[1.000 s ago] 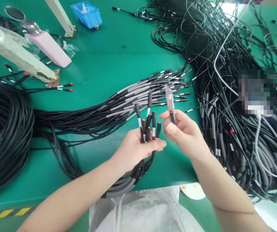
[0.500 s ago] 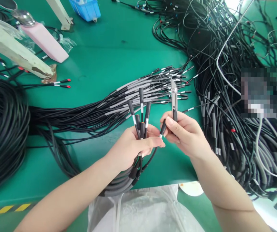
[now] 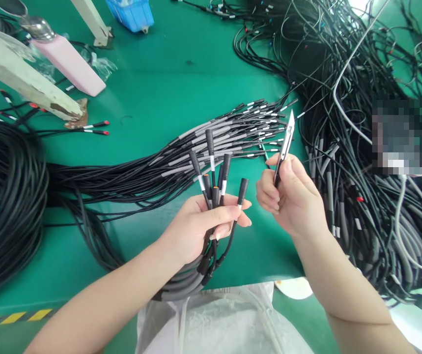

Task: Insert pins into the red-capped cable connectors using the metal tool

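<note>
My left hand (image 3: 205, 223) is closed round a bunch of black cables (image 3: 196, 275) whose connector ends stick up above the fingers. White labels ring several of the ends, and two show orange tips. One black connector (image 3: 243, 191) leans right, with its cable between my left thumb and fingers. To its right, my right hand (image 3: 294, 194) grips a utility knife (image 3: 286, 140), blade out and pointing up, apart from the connectors. Behind both hands lies a long bundle of cables (image 3: 211, 142) with grey corrugated sleeves and white labels.
A large tangle of black cables (image 3: 328, 123) covers the right side, with a white cord (image 3: 338, 93) over it. Coiled cables (image 3: 8, 206) lie left. A metal post (image 3: 30, 78), a pink bottle (image 3: 70, 66) and a blue bin (image 3: 131, 14) stand at the back left.
My right hand has let go of the black connector and moved right with the utility knife, which now tilts right. That connector now stands free above my left hand.
</note>
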Demonstrator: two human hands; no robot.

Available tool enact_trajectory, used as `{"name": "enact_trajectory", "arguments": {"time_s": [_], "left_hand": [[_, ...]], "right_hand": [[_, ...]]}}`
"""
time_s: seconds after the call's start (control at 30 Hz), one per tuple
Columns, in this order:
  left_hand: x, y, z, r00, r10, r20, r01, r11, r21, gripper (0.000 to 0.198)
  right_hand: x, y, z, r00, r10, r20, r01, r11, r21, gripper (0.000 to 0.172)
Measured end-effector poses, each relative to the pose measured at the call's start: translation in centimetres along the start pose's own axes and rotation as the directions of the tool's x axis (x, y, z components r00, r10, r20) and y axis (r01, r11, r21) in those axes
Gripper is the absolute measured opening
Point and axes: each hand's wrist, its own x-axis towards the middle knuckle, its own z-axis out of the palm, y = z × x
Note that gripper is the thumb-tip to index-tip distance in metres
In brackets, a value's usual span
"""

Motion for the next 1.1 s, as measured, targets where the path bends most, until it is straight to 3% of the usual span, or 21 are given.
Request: {"name": "enact_trajectory", "arguments": {"time_s": [0.47, 0.77, 1.1], "left_hand": [[-0.1, -0.1, -0.1, 0.999, -0.016, 0.031, 0.015, 0.999, 0.037, 0.012], [0.0, -0.6, 0.2, 0.997, -0.055, 0.054, 0.052, 0.998, 0.044, 0.010], [0.3, -1.0, 0.5, 0.999, -0.050, -0.018, 0.052, 0.995, 0.091, 0.018]], "right_hand": [[0.0, 0.1, 0.1, 0.999, 0.012, -0.032, -0.013, 0.999, -0.052, 0.019], [-0.8, 0.0, 0.4, 0.993, 0.049, 0.109, -0.043, 0.997, -0.063, 0.020], [-0.5, -0.2, 0.1, 1.000, 0.017, -0.011, -0.019, 0.988, -0.153, 0.025]]}}
